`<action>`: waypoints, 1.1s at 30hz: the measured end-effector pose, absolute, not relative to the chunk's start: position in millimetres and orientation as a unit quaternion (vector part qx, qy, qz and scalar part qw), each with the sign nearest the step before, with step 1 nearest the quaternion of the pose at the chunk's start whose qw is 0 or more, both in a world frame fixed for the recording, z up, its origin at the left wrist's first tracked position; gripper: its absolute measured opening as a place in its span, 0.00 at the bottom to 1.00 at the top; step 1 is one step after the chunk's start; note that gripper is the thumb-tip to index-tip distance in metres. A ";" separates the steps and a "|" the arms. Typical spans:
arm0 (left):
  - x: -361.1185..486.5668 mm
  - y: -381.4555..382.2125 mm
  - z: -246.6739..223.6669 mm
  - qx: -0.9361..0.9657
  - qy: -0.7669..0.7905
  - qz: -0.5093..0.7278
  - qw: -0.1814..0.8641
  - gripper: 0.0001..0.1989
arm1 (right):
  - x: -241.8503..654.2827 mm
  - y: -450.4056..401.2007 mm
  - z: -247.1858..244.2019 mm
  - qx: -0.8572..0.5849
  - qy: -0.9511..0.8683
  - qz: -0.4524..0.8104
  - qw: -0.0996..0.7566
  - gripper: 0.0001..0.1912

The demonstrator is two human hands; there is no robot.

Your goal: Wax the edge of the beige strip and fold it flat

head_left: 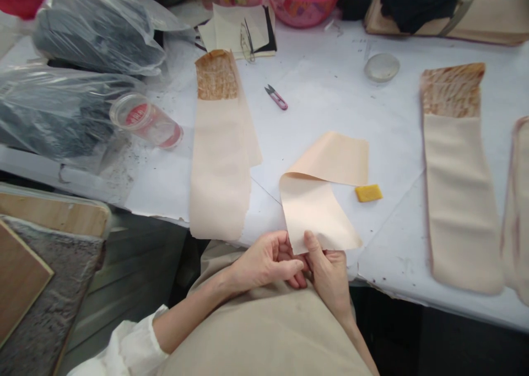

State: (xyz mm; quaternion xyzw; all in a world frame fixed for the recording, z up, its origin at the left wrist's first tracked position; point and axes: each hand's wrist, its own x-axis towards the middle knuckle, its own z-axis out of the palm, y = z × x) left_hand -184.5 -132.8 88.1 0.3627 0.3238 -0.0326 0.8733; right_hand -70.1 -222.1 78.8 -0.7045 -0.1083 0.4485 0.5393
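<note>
A folded beige strip (pixel 318 208) lies over the table's front edge, its near end lifted toward me. My right hand (pixel 328 271) pinches that end, thumb on top and fingers beneath. My left hand (pixel 268 263) is beside the strip's near left corner, palm turned up with curled fingers; whether it holds the corner is hidden. A yellow block (pixel 368 193) rests just right of the strip. To the left lies a stack of beige strips (pixel 219 166) with a brown-smeared far end. Small pink-handled snips (pixel 276 97) lie beyond.
Another beige stack (pixel 460 188) lies at the right, near a round clear dish (pixel 382 68). A tilted clear jar (pixel 146 121) and plastic-wrapped dark bundles (pixel 99 31) are at the left. A pink basket (pixel 308 4) stands at the back.
</note>
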 end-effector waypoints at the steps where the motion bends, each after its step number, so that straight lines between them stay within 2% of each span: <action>1: -183.5 -133.6 87.3 0.364 0.336 -0.026 0.868 0.16 | -70.5 -221.2 79.6 -0.700 -0.112 0.450 0.543 0.28; 5: -181.1 -135.6 85.5 0.360 0.356 -0.013 0.863 0.20 | -72.4 -220.4 80.1 -0.692 -0.118 0.453 0.550 0.29; 9: -186.3 -132.5 87.0 0.354 0.331 -0.031 0.874 0.18 | -72.6 -223.1 77.6 -0.701 -0.096 0.456 0.540 0.31; 17: -191.3 -130.5 85.5 0.328 0.305 -0.044 0.893 0.17 | -71.5 -223.3 76.2 -0.696 -0.091 0.468 0.536 0.28; 24: -187.5 -131.2 82.7 0.357 0.337 -0.061 0.869 0.20 | -72.6 -222.1 72.1 -0.679 -0.089 0.477 0.551 0.32; 29: -200.5 -126.5 77.9 0.383 0.360 -0.088 0.846 0.19 | -76.0 -227.4 53.7 -0.641 -0.037 0.479 0.598 0.34; 33: -202.3 -128.9 75.2 0.400 0.379 -0.104 0.828 0.19 | -77.7 -225.9 53.6 -0.646 -0.047 0.492 0.582 0.33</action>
